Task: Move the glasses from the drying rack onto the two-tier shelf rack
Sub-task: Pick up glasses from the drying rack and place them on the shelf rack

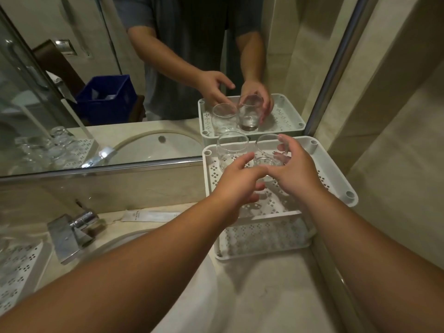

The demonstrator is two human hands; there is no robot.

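Right hand [296, 169] fingers curled round glass [270, 153] over top tier of shelf rack [336, 174], just beside second glass [231, 150]. Left hand [236, 186] loose, empty. Risk: clinking neighbour, tipping on perforated tray.

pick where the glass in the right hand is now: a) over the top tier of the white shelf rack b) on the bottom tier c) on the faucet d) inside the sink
a: the right hand grips the glass on the rack's top tier, beside another glass.
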